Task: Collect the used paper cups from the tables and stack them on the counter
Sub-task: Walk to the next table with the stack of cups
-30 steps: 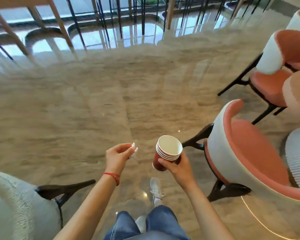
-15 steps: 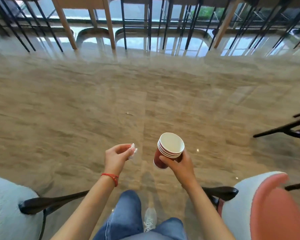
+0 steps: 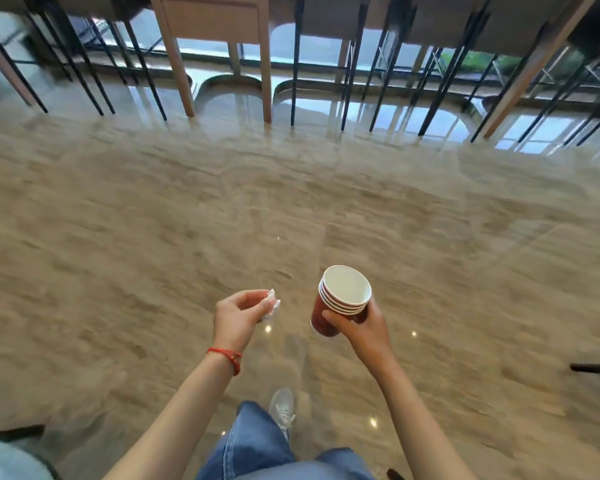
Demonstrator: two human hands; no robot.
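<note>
A stack of several red paper cups (image 3: 342, 299) with white insides is tilted toward me, mouth up. My right hand (image 3: 364, 329) grips the stack from below and behind, fingers curled round its side. My left hand (image 3: 238, 317), with a red string bracelet at the wrist, pinches a small crumpled white tissue (image 3: 272, 304) between thumb and fingertips. The two hands are held apart at waist height over the floor. No table top or counter surface shows in this view.
Glossy beige marble floor (image 3: 291, 202) stretches ahead. A row of wooden legs (image 3: 264, 64) and thin black legs (image 3: 350, 74) lines the far side by the windows. A grey chair edge (image 3: 7, 459) sits at bottom left; a black chair leg (image 3: 594, 368) pokes in at right.
I have walked forward past the pink and white chairs, which have left the view. The row of legs by the window is closer. Both hands hold the same things.
</note>
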